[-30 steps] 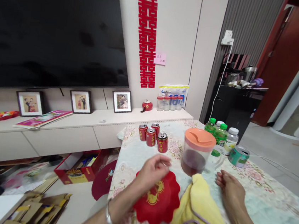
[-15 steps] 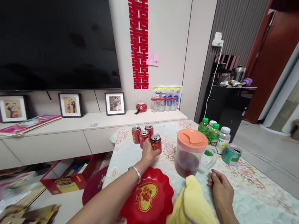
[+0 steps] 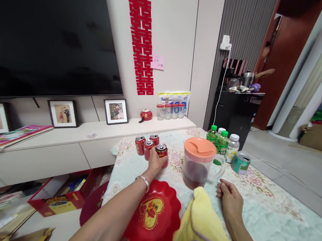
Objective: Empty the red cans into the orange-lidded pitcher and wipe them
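Note:
My left hand (image 3: 155, 163) is wrapped round a dark-topped red drink can (image 3: 161, 150) that stands on the table. Close behind it are several more red cans, among them a can (image 3: 148, 150) touching or nearly touching my fingers. My right hand (image 3: 230, 196) rests on the tablecloth with its fingers curled in and nothing visible in them. It is nearest to the handle of a clear pitcher (image 3: 196, 170), which has an orange lid and dark liquid inside. Between my forearms lie a red scalloped tray (image 3: 165, 213) and a crumpled yellow cloth (image 3: 204, 217).
Bottles with green caps (image 3: 222, 143), a white-capped bottle (image 3: 232, 148) and a green can (image 3: 241, 163) stand right of the pitcher. Behind the table runs a white cabinet (image 3: 89, 143) with photo frames (image 3: 116, 111) and red-lidded jars (image 3: 167, 112). A person (image 3: 265, 72) is in the doorway.
The view has turned slightly right, shifting everything left in the picture. A person's arm has appeared at the doorway. My left hand stays on the can, and my right hand keeps its place.

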`<state>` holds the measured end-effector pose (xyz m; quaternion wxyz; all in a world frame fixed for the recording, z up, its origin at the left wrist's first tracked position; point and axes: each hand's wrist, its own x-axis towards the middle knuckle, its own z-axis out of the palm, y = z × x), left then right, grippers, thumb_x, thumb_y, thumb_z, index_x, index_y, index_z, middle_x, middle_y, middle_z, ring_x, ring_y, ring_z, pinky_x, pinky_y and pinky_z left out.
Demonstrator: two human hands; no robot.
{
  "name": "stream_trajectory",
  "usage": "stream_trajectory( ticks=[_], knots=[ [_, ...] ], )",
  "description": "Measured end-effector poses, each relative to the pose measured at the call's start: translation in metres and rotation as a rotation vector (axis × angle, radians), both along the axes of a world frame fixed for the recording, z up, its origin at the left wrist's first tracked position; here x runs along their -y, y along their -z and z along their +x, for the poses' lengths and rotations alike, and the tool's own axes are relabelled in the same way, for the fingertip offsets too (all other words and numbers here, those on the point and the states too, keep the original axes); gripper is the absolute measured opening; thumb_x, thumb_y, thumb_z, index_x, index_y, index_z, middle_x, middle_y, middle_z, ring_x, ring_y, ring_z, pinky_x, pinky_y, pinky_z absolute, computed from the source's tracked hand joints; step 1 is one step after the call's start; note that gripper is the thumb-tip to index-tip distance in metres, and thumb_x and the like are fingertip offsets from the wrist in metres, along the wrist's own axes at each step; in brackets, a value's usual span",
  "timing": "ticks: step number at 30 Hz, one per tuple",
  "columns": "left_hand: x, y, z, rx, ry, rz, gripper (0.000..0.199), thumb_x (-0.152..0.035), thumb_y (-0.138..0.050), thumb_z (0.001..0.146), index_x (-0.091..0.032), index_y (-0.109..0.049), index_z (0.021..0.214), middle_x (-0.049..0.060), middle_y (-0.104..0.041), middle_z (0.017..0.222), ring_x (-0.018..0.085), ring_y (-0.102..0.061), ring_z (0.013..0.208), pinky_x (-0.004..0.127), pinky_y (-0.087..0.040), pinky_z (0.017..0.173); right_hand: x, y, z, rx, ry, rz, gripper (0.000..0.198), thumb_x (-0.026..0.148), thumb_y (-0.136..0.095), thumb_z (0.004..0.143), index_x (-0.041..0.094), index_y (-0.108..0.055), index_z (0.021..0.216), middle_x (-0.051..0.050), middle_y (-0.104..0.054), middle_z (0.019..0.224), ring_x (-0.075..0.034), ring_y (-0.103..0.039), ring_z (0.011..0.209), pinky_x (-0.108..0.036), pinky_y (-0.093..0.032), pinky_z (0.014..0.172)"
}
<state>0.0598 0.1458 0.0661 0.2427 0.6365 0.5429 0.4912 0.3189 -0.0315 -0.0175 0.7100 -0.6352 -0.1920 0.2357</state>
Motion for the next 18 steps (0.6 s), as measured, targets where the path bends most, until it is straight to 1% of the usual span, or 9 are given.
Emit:
stream_trajectory(
  ticks=[2, 3, 4, 5, 6, 10, 12, 15, 18],
  knots=[
    [0.011, -0.007, -0.004, -0.021, -0.017, -0.009, 0.041, -0.032, -0.079, 0.096, -0.018, -0.065, 0.133, 0.011, -0.067, 0.138, 0.030, -0.067, 0.124, 0.053, -0.059, 0.106, 0.000, 0.002, 0.002, -0.004, -0.012, -0.011, 0.032, 0.045, -0.080, 0.088, 0.016, -0.074, 0.101, 0.001, -0.073, 0.080, -0.013, -0.064, 0.062, -0.029, -0.055, 0.060],
    [0.019, -0.010, -0.007, -0.028, -0.025, -0.013, 0.047, -0.024, -0.086, 0.088, -0.017, -0.064, 0.130, 0.011, -0.066, 0.134, 0.030, -0.065, 0.127, 0.053, -0.056, 0.111, 0.000, 0.003, 0.002, -0.006, -0.020, -0.019, 0.027, 0.042, -0.077, 0.095, 0.016, -0.073, 0.102, 0.002, -0.072, 0.082, -0.012, -0.064, 0.063, -0.028, -0.056, 0.060],
    [0.029, -0.013, -0.012, -0.034, -0.031, -0.015, 0.057, -0.017, -0.091, 0.078, -0.016, -0.062, 0.128, 0.010, -0.064, 0.130, 0.031, -0.063, 0.129, 0.051, -0.052, 0.115, 0.000, 0.004, 0.003, -0.007, -0.028, -0.029, 0.023, 0.039, -0.075, 0.099, 0.016, -0.072, 0.104, 0.002, -0.072, 0.083, -0.011, -0.064, 0.064, -0.027, -0.056, 0.061],
    [0.041, -0.015, -0.017, -0.038, -0.034, -0.017, 0.063, -0.013, -0.093, 0.072, -0.017, -0.060, 0.126, 0.009, -0.063, 0.127, 0.030, -0.062, 0.129, 0.050, -0.050, 0.117, 0.000, 0.004, 0.004, -0.008, -0.035, -0.038, 0.021, 0.037, -0.073, 0.102, 0.016, -0.072, 0.105, 0.002, -0.071, 0.085, -0.011, -0.064, 0.065, -0.027, -0.056, 0.062],
    [0.054, -0.016, -0.023, -0.040, -0.030, -0.021, 0.065, -0.014, -0.093, 0.070, -0.019, -0.058, 0.125, 0.007, -0.061, 0.124, 0.029, -0.063, 0.126, 0.048, -0.050, 0.116, 0.000, 0.005, 0.004, -0.009, -0.041, -0.045, 0.020, 0.036, -0.072, 0.103, 0.016, -0.072, 0.107, 0.002, -0.071, 0.087, -0.011, -0.064, 0.066, -0.027, -0.057, 0.062],
    [0.113, -0.013, -0.047, -0.043, -0.011, -0.044, 0.065, -0.017, -0.092, 0.067, -0.023, -0.055, 0.120, 0.004, -0.060, 0.118, 0.029, -0.064, 0.121, 0.045, -0.051, 0.113, 0.000, 0.007, 0.007, -0.004, -0.045, -0.067, 0.022, 0.036, -0.072, 0.104, 0.016, -0.071, 0.114, -0.001, -0.072, 0.098, -0.013, -0.067, 0.074, -0.028, -0.060, 0.066],
    [0.137, -0.009, -0.053, -0.030, -0.034, -0.065, 0.066, -0.015, -0.091, 0.067, -0.023, -0.053, 0.121, 0.006, -0.058, 0.119, 0.031, -0.062, 0.124, 0.045, -0.050, 0.114, 0.000, 0.007, 0.008, -0.005, -0.046, -0.075, 0.023, 0.036, -0.072, 0.104, 0.017, -0.070, 0.116, -0.002, -0.073, 0.102, -0.014, -0.069, 0.077, -0.029, -0.061, 0.068],
    [0.161, 0.000, -0.053, 0.002, -0.072, -0.106, 0.068, -0.012, -0.089, 0.066, -0.025, -0.048, 0.119, 0.007, -0.057, 0.122, 0.032, -0.062, 0.125, 0.047, -0.050, 0.114, 0.000, 0.005, 0.008, -0.012, -0.047, -0.085, 0.023, 0.036, -0.072, 0.104, 0.016, -0.070, 0.116, -0.002, -0.073, 0.103, -0.014, -0.070, 0.079, -0.030, -0.061, 0.069],
    [0.174, 0.007, -0.048, 0.044, -0.072, -0.134, 0.063, -0.011, -0.085, 0.071, -0.027, -0.046, 0.118, 0.006, -0.060, 0.121, 0.030, -0.066, 0.122, 0.048, -0.052, 0.112, 0.001, 0.001, 0.005, -0.025, -0.036, -0.080, 0.022, 0.035, -0.072, 0.104, 0.016, -0.071, 0.115, -0.002, -0.073, 0.102, -0.013, -0.069, 0.077, -0.029, -0.061, 0.067]
  ],
)
